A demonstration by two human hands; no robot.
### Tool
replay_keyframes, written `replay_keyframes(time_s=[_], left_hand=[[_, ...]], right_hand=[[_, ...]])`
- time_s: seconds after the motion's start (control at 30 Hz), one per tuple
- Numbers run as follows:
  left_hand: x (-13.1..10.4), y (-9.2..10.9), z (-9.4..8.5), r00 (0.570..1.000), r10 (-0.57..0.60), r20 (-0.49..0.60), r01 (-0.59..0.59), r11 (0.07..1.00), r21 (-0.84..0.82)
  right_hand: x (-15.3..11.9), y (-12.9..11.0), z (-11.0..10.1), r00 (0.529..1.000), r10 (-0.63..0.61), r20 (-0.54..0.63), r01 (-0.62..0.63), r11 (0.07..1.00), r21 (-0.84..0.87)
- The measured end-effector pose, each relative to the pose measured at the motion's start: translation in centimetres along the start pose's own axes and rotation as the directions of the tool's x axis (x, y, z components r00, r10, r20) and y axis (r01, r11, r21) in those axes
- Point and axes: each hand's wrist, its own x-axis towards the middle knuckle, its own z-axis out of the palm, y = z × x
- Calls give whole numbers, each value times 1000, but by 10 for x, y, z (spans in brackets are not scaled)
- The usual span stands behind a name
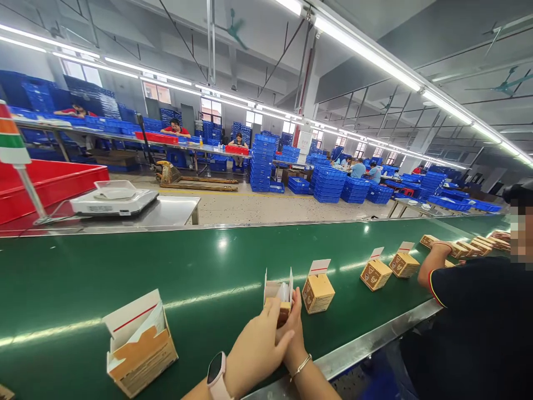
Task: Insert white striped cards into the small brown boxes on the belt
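A box (283,314), flaps raised, is held over the belt (200,266) between left hand (254,341) and right hand (296,328), its sides enclosed by a grip of partly curled fingers. Flaps could be creased by too tight a squeeze, pale contents (285,292) pinched at the rim, or the neighbouring box (320,294) knocked by the nearby right fingers. The green belt, glossy under strip lights (366,51), is shared with a co-worker (478,316); blue crates (262,164) are stacked beyond.
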Motion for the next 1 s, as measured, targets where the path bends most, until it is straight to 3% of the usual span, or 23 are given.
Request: replay_keyframes(time_s=[0.03,0.1,0.13,0.2,0.23,0.27,0.3,0.37,0.43,0.57,0.7,0.87,1.0], left_hand=[[-7,-4,1,996,80,-28,-82,994,-74],[-14,-20,2,961,184,-205,-220,960,-172],[-14,-30,2,920,185,-345,-258,949,-179],[-6,-55,3,792,126,-598,-257,956,-139],[1,-67,4,752,108,-650,-238,965,-114],[9,-78,7,762,128,-635,-235,968,-87],[18,-88,11,801,183,-571,-257,965,-51],[33,-100,22,869,324,-375,-343,939,16],[45,-104,35,879,409,-244,-408,911,58],[58,-97,49,881,420,-219,-413,907,81],[64,-84,48,885,423,-197,-411,906,100],[70,-57,37,899,419,-127,-407,907,110],[74,-37,30,909,409,-80,-399,910,112]], right_hand=[[6,2,-3,998,56,32,-57,997,52],[17,4,-15,994,61,90,-72,990,123],[22,5,-22,992,16,128,-34,990,138],[28,7,-39,967,-115,227,78,983,166],[30,9,-47,943,-174,285,124,975,186],[31,10,-54,916,-216,337,153,967,204],[32,11,-60,893,-239,381,167,963,213],[34,11,-68,863,-233,448,162,968,191],[37,6,-73,845,-192,499,141,980,139],[55,-14,-79,818,-107,566,93,994,54],[73,-27,-86,789,-71,611,71,997,24],[73,-19,-91,824,-59,563,24,997,70],[53,-7,-89,914,-61,400,21,994,105]])
